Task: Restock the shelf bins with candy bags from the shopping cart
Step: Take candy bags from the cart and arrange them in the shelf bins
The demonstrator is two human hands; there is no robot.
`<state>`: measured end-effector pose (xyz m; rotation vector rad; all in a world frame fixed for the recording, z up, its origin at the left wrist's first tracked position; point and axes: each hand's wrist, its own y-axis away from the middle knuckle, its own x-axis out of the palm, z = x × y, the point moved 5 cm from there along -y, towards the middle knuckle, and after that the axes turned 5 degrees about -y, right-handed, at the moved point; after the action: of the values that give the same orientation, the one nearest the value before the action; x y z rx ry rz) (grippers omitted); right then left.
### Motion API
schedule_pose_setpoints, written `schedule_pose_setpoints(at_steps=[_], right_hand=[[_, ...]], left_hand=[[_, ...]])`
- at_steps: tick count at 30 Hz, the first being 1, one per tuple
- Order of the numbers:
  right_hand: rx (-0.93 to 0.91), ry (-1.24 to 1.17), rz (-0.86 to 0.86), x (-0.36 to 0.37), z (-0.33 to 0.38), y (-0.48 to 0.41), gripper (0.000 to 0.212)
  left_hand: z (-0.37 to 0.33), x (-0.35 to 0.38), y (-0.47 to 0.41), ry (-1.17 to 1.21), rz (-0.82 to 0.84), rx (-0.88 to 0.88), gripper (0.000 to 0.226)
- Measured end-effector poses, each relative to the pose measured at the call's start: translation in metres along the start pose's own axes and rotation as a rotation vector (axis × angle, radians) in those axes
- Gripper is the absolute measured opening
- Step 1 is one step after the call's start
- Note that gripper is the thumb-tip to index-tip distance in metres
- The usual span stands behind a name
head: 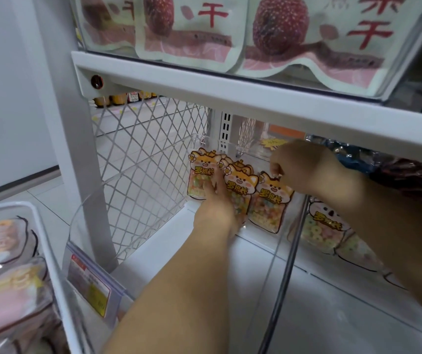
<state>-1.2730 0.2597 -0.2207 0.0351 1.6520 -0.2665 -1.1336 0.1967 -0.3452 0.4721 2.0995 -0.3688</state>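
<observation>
cart (pixel 44 238): nearest, left of bin; more packs seen inside.
bin (pixel 179 264): see-through, on the low shelf; bags are to be stood in a row at its back.
left hand (pixel 217 210): deep in bin, fingers laid fairly straight on bags (pixel 239 186); nothing gripped; row is best kept propped upright.
right bag (pixel 268 198): back of bin, by its right wall; to be squared, face out.
right hand (pixel 304 169): fingers curled, right bag's top pinched; release judged safe only once it is propped.
</observation>
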Motion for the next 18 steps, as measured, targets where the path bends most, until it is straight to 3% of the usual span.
schedule_pose_setpoints(at_steps=[2, 6, 10, 18], right_hand=[[-0.033, 0.001, -0.062, -0.001, 0.002, -0.002, 0.005], [0.021, -0.11, -0.002, -0.001, 0.0, 0.007, 0.023], [0.048, -0.145, -0.1, -0.005, -0.003, 0.017, 0.032], [0.05, -0.348, -0.248, -0.016, 0.019, 0.059, 0.022]], left_hand=[[-0.001, 0.0, 0.001, -0.008, 0.015, 0.005, 0.125], [0.0, -0.001, 0.003, -0.012, 0.012, -0.029, 0.127], [-0.001, -0.007, 0.005, -0.01, 0.011, -0.065, 0.131], [-0.004, -0.038, 0.035, -0.064, 0.07, -0.169, 0.11]])
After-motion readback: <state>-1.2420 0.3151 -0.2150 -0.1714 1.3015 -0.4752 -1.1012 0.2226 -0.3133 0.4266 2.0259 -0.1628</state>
